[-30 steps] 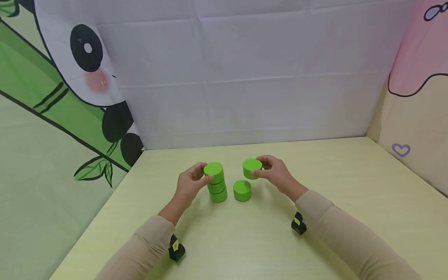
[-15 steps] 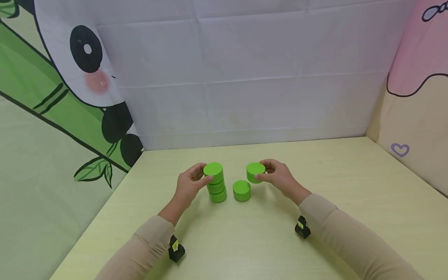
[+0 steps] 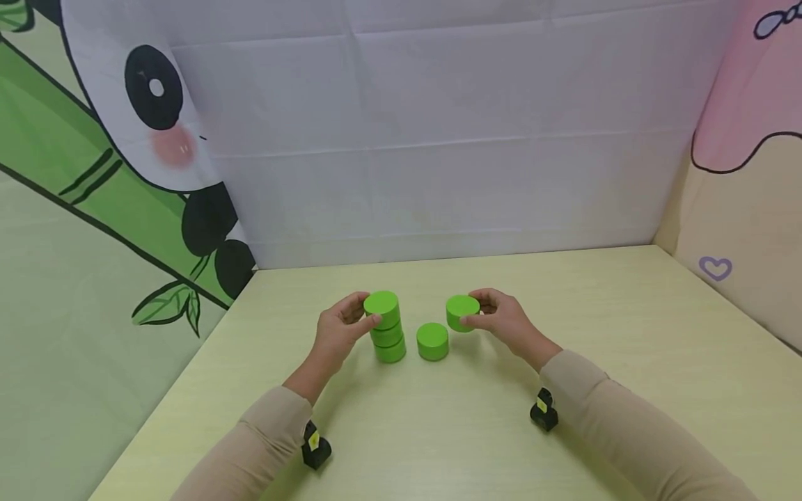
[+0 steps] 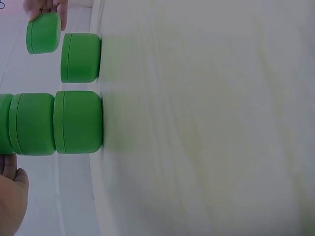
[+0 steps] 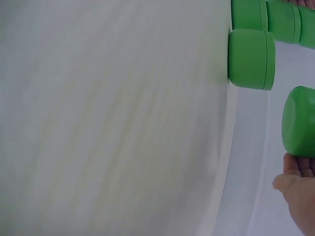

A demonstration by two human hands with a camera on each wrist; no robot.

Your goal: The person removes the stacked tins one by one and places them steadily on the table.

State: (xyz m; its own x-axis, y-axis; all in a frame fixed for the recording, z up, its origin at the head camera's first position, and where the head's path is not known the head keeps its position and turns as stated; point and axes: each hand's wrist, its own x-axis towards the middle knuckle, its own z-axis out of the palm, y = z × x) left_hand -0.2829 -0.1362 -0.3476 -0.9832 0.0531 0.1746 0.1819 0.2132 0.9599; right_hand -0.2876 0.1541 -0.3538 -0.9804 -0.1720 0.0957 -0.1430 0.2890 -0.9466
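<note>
Three round green lidded tins form a stack on the table, the lid seams showing in the left wrist view. My left hand holds the top tin from the left, thumb at its near side and fingers behind. One more green tin stands by itself just right of the stack. Above the table, to the right of that one, my right hand grips another tin between thumb and fingers. Seen from the right wrist, this held tin is raised off the tabletop and slightly tilted.
The pale wooden table ends at a white cloth backdrop. Printed cloth panels stand at the left and right. A small black device hangs beneath each sleeve cuff, the right one close over the table.
My right hand has moved a little to the right and lower with its tin, away from the stack. The left hand, the stack and the single tin have stayed put.
</note>
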